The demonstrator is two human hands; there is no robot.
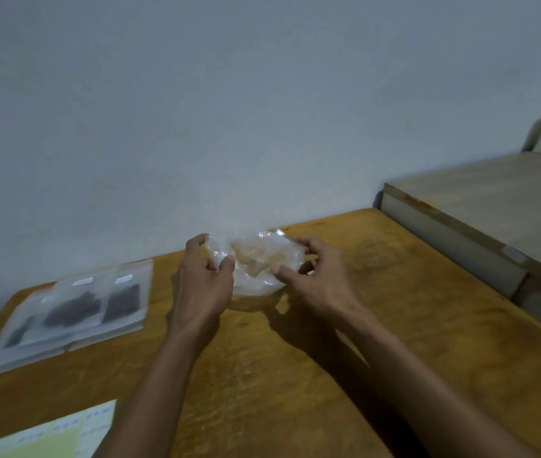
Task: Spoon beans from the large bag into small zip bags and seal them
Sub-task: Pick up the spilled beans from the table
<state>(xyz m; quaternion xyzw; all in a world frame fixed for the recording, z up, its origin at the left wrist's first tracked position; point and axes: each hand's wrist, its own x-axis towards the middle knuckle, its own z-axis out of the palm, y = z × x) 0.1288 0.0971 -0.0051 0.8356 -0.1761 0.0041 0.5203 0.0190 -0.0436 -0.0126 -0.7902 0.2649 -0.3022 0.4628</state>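
Observation:
A crumpled clear plastic bag [256, 262] is held just above the wooden table [411, 325] near the wall. My left hand [201, 279] pinches its left edge between thumb and fingers. My right hand [315, 276] grips its right side with curled fingers. The bag looks almost empty; I can make out no beans in it. To the left lie several small zip bags [77, 305] with dark contents and white labels, flat on a stack of clear bags. No spoon is visible.
A pale wooden board or box [480, 213] stands at the table's right rear, raised above the surface. A printed paper sheet [64, 434] lies at the front left edge. A grey wall runs right behind the table.

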